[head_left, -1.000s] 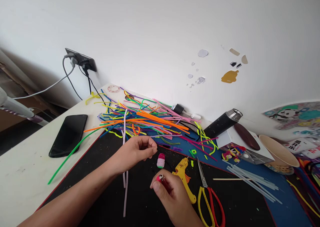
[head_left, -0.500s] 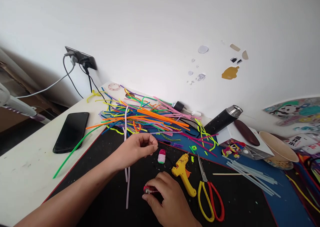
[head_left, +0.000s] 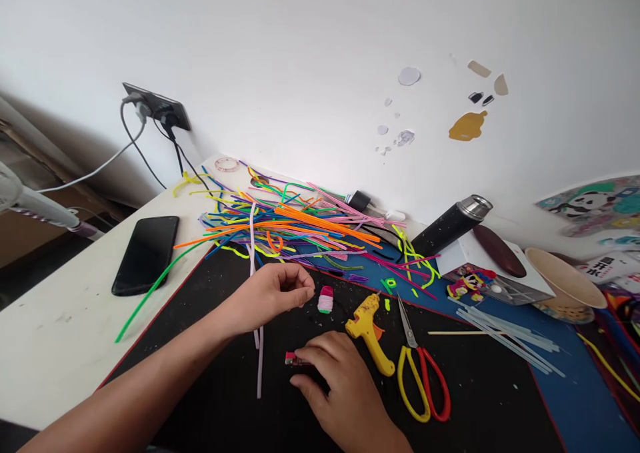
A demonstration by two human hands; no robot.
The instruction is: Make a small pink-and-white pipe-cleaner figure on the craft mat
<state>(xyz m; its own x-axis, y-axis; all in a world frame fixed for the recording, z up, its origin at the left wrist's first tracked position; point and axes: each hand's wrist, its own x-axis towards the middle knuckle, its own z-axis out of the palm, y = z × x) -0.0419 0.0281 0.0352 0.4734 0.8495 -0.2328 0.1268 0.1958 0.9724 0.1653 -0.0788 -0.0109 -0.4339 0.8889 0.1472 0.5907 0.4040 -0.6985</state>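
Red lighter (head_left: pixel 290 358) lowered under loosely spread right hand (head_left: pixel 343 380); left hand (head_left: pixel 273 298) pinched, contents unclear.

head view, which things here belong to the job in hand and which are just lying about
Likely in use:
red lighter at the right hand
pink wrapped piece near the left hand
yellow glue gun
scissors
pipe cleaners

Probably just lying about:
phone
black flask
bowl
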